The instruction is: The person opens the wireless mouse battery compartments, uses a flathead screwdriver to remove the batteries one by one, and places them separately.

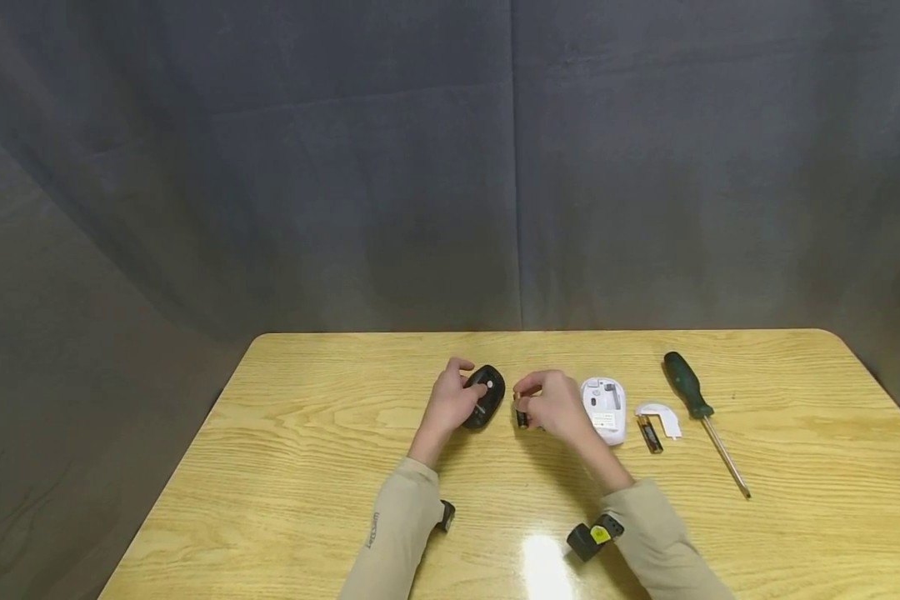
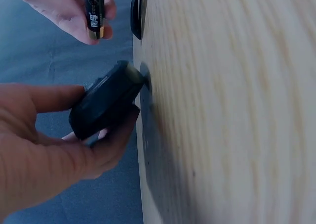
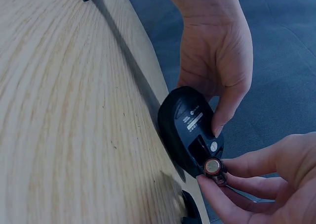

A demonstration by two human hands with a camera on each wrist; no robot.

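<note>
My left hand (image 1: 447,402) grips a black computer mouse (image 1: 483,414) by its sides, between thumb and fingers. The mouse's underside, with a label and an open battery slot, shows in the right wrist view (image 3: 183,122). Just to the right, my right hand (image 1: 558,406) pinches a black and copper battery (image 2: 94,11) between thumb and fingers. In the right wrist view one battery end (image 3: 213,166) faces the camera and overlaps the slot's end; the left wrist view shows a gap between battery and mouse. A dark curved piece (image 3: 189,208) lies on the table near my right hand.
Right of my right hand lies a white mouse (image 1: 607,422), underside up with its battery slot uncovered. Beyond it are a white cover (image 1: 671,421), a second battery (image 1: 649,435) and a green-handled screwdriver (image 1: 685,383). The wooden table (image 1: 307,417) ends at a dark curtain.
</note>
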